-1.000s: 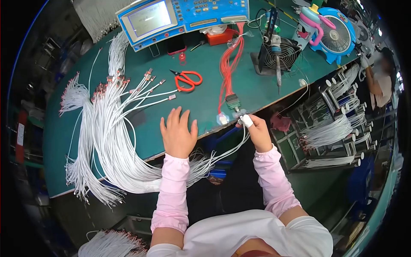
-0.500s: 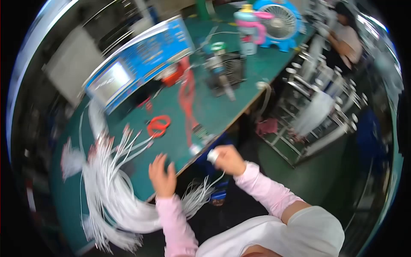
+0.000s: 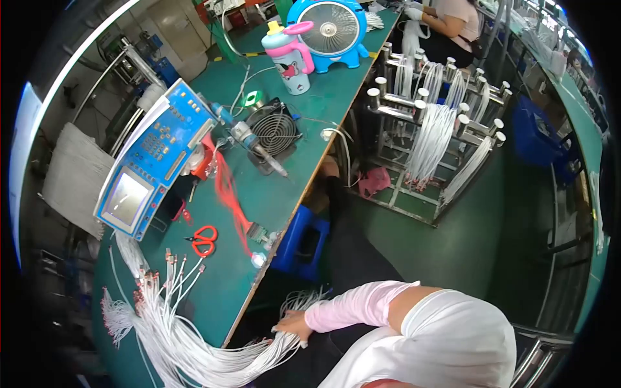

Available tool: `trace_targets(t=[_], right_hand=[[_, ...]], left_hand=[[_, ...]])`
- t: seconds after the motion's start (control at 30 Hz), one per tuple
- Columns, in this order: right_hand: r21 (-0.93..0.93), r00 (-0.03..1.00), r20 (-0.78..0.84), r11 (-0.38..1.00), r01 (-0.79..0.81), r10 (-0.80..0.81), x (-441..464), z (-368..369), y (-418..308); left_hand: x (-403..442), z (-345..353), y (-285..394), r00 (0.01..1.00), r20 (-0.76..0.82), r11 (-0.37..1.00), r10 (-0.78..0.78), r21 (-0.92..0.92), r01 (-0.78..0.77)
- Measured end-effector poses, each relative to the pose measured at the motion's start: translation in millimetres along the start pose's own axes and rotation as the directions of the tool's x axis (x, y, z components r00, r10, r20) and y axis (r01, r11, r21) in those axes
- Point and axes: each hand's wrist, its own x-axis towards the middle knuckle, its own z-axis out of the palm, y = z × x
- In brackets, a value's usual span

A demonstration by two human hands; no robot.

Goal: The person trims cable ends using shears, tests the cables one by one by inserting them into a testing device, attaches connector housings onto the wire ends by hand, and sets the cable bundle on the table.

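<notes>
Right hand [image 3: 294, 325] on one end of thick white plastic-sheathed cable bundle [image 3: 200, 352], 7 o'clock, grip unclear; left hand out of view | red-wired green circuit board [image 3: 259, 234], 8 o'clock: no cable visibly attached | cables done versus left: cannot tell

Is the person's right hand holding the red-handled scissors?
No, the scissors lie on the green table, while the right hand is at the white cables.

Head cam, fwd/down over bench [image 3: 272, 200], prob. fisheye
</notes>
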Motion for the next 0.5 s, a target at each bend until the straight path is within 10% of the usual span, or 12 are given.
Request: trace_targets(t=[0.03, 0.07, 0.13, 0.5], right_hand=[[0.044, 0.994, -0.069, 0.995, 0.086, -0.083, -1.7, 2.1, 9.8], [0.136, 0.989, -0.099, 0.983, 0.119, -0.106, -0.2, 2.2, 17.0], [0.130, 0.986, -0.164, 0.991, 0.040, -0.018, -6.1, 3.7, 17.3], [-0.126, 0.922, -0.339, 0.980, 0.153, -0.187, -51.4, -31.2, -18.2]], left_hand=[[-29.1, 10.8, -6.8, 0.940, 0.264, 0.948, 0.214, 0.177, -0.265], [-34.5, 30.1, 3.3, 0.930, 0.296, 0.938, -0.215, -0.201, 0.281], [-22.1, 52.7, -29.7, 0.860, 0.510, 0.902, -0.023, -0.360, 0.238], [-72.9, 66.8, 18.3, 0.956, 0.292, 0.926, 0.033, -0.369, 0.081]])
